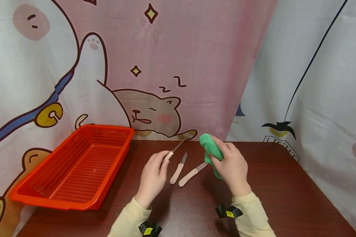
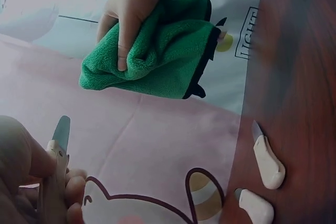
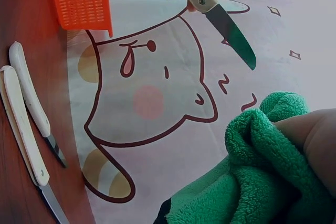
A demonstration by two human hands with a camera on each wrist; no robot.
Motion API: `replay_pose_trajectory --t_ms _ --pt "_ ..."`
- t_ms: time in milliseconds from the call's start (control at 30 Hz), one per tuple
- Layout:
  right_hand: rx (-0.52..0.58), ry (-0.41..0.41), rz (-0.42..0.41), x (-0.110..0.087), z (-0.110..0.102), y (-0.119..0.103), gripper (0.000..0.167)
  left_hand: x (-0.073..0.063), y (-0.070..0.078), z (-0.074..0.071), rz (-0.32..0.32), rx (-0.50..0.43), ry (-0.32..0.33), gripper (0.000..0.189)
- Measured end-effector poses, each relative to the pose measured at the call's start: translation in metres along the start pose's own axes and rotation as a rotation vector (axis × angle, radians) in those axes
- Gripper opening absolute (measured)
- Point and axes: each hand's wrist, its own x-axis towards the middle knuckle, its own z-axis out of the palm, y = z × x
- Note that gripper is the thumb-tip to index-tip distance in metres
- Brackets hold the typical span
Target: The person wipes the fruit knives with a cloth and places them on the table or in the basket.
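My left hand (image 1: pixel 153 176) grips a small knife by its pale handle (image 1: pixel 168 155), blade pointing up and away. In the right wrist view that knife's blade (image 3: pixel 232 36) shows a green tint on its lower part. My right hand (image 1: pixel 232 164) pinches a bunched green cloth (image 1: pixel 211 148) with a dark edge, held above the table and apart from the blade. Between the hands, two more pale-handled knives lie on the table: one knife (image 1: pixel 178 169) nearer the left hand, the other knife (image 1: pixel 192 174) with its tip close to the cloth.
A red plastic basket (image 1: pixel 98 197) with slotted walls stands on the left of the dark brown table (image 1: pixel 284 197). Behind the table hangs a printed curtain (image 1: pixel 201 65) with cartoon animals, and a white cloth (image 1: pixel 323 98) hangs at the right.
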Motion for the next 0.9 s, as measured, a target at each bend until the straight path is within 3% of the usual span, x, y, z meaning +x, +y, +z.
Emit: replay_pose_trajectory --t_ms 167,300,633,900 --pt "0.009 0.004 -0.001 0.001 -0.003 0.0 0.064 0.002 0.004 -0.001 0.133 0.148 0.092 0.032" --pt "0.016 0.014 -0.004 0.001 -0.005 -0.001 0.064 0.004 0.004 0.0 0.2 0.244 0.146 0.036" --pt "0.037 0.043 -0.02 0.001 -0.009 -0.007 0.063 0.009 0.013 0.012 0.271 0.39 0.229 0.031" --pt "0.038 0.071 -0.078 -0.002 -0.01 -0.016 0.065 0.009 0.013 0.023 0.28 0.417 0.256 0.031"
